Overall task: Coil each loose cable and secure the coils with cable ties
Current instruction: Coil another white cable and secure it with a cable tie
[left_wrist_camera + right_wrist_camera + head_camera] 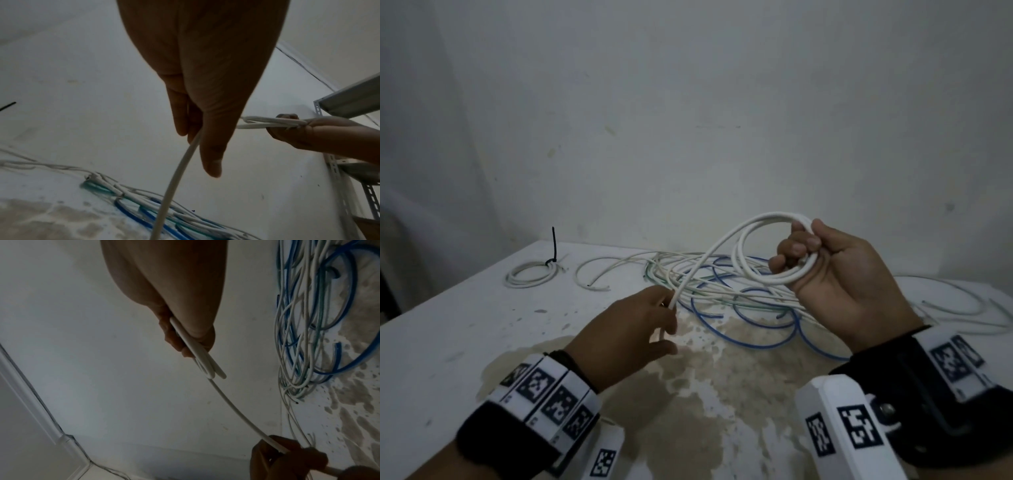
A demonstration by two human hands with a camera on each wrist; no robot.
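Fingers (796,248) of the right hand (839,274) curl round a half-wound coil of thick white round cable (760,233), held up above the stained white tabletop (465,335). Left of that coil, the left hand (633,325) pinches the same cable's free run. Beneath the coil sprawls a tangle of blue, green and white wires (722,291). Far left of it lies a finished small white coil (530,274) cinched by a black cable tie (554,250). Good winding probably means feeding even slack, matching loop size and avoiding twist.

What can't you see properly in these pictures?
- Head view: the white cable disappears inside the left hand, so its loose end is hidden.
- Head view: cables at the table edge, far right, are cut off.
- Right wrist view: the left hand is dark and cropped at the bottom.
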